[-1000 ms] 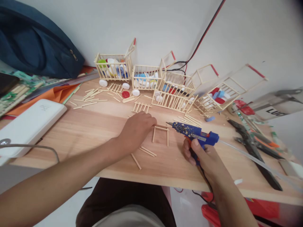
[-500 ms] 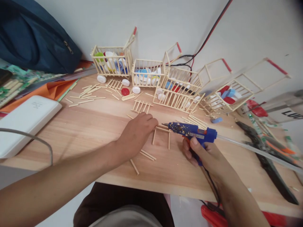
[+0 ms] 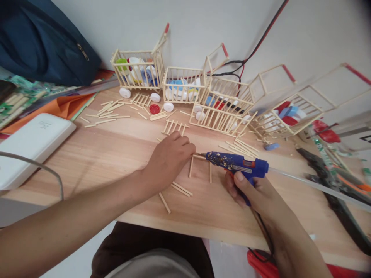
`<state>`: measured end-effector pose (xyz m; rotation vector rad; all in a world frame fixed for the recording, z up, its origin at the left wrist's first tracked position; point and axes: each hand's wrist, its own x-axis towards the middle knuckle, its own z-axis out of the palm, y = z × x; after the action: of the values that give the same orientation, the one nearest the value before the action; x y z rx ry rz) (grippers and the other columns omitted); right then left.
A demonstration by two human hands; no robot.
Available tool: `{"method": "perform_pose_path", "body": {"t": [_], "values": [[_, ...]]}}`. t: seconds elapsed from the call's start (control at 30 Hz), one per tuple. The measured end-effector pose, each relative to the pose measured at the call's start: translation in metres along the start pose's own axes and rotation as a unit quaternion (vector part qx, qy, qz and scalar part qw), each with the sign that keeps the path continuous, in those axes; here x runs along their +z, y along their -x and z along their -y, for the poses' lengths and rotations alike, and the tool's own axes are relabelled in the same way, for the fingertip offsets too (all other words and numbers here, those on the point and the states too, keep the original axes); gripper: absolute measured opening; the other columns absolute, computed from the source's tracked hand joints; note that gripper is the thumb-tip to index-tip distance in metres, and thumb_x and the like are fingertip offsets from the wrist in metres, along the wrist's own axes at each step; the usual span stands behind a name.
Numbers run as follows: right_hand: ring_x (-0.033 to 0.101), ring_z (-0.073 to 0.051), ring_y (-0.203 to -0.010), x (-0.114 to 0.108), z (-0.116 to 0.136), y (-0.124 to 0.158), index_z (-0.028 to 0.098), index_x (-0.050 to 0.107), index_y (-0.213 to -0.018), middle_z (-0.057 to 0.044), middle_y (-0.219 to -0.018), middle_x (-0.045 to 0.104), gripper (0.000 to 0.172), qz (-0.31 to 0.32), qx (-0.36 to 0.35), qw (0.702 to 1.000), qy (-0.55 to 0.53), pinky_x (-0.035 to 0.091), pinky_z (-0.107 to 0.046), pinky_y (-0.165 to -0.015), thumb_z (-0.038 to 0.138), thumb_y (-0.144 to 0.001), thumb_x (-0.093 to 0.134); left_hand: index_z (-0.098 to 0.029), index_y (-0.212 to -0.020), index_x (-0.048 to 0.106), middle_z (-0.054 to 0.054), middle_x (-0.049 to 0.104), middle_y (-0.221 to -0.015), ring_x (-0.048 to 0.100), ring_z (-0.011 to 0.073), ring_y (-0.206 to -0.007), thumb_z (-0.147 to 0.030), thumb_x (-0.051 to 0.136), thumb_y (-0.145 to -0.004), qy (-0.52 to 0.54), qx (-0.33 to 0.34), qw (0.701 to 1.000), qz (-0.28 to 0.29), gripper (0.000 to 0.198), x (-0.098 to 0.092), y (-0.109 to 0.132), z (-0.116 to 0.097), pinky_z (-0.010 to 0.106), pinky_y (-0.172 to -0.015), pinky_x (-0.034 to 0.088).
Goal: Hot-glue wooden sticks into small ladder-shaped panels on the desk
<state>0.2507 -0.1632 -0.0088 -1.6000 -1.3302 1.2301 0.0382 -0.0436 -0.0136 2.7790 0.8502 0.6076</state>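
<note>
My right hand [image 3: 255,191] is wrapped around the grip of a blue hot glue gun [image 3: 237,162] with a clear glue stick [image 3: 301,178] out of its back. Its nozzle points left and meets the top of a small frame of wooden sticks [image 3: 210,172], close to my left fingertips. My left hand [image 3: 174,156] is closed over the frame's left end; the fingertips and what lies under them are partly hidden. Two loose sticks [image 3: 181,189] and a single stick [image 3: 164,203] lie below my left hand. Behind it is a ladder-like stick panel [image 3: 174,127].
Several stick carts [image 3: 185,85] holding bottle caps stand along the wall. Loose sticks [image 3: 108,114] lie left, near a white power bank [image 3: 37,148] and a blue bag [image 3: 55,46]. More sticks [image 3: 242,146] and a black tool [image 3: 333,193] lie right.
The glue gun's nozzle has moved slightly left along the frame, nearer to my left fingertips. My left hand stays over the frame. The view has shifted a little.
</note>
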Motion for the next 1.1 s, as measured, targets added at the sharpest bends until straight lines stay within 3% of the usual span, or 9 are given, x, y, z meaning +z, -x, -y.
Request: {"method": "perform_pose_path", "body": {"t": [0.37, 0.67, 0.93, 1.1], "values": [[0.037, -0.007, -0.04, -0.0013, -0.0018, 0.0002, 0.018, 0.048, -0.061, 0.003, -0.052, 0.044, 0.05, 0.006, 0.007, 1.0, 0.007, 0.023, -0.025, -0.041, 0.06, -0.089, 0.045, -0.015, -0.083, 0.063, 0.005, 0.061, -0.086, 0.049, 0.0193, -0.087, -0.021, 0.053, -0.091, 0.053, -0.016, 0.998, -0.013, 0.015, -0.0008, -0.0012, 0.0008, 0.031, -0.078, 0.042], [0.038, -0.008, -0.041, -0.0022, -0.0027, 0.0008, 0.019, 0.048, -0.063, 0.002, -0.053, 0.045, 0.048, 0.023, 0.006, 0.999, 0.028, 0.024, -0.025, -0.041, 0.06, -0.088, 0.047, -0.013, -0.08, 0.063, 0.006, 0.062, -0.084, 0.05, 0.0197, -0.085, -0.019, 0.053, -0.091, 0.009, -0.019, 1.0, -0.006, 0.015, -0.0004, -0.0041, -0.0009, 0.032, -0.077, 0.042], [0.039, -0.009, -0.041, -0.0041, -0.0085, 0.0016, 0.019, 0.049, -0.061, 0.002, -0.047, 0.046, 0.049, 0.013, 0.017, 0.997, 0.071, 0.026, -0.025, -0.041, 0.061, -0.087, 0.048, -0.015, -0.081, 0.062, 0.004, 0.063, -0.085, 0.051, 0.0187, -0.086, -0.018, 0.053, -0.091, 0.038, -0.038, 0.998, -0.028, 0.014, -0.0019, 0.0001, 0.0029, 0.031, -0.077, 0.042], [0.039, -0.009, -0.04, -0.003, -0.0091, 0.0007, 0.02, 0.049, -0.061, 0.001, -0.048, 0.048, 0.048, 0.015, 0.025, 0.996, 0.081, 0.025, -0.025, -0.04, 0.061, -0.085, 0.05, -0.016, -0.076, 0.063, 0.003, 0.063, -0.081, 0.052, 0.0187, -0.083, -0.018, 0.055, -0.089, 0.037, -0.051, 0.998, -0.003, 0.016, -0.0061, 0.0032, 0.0044, 0.031, -0.076, 0.041]]}}
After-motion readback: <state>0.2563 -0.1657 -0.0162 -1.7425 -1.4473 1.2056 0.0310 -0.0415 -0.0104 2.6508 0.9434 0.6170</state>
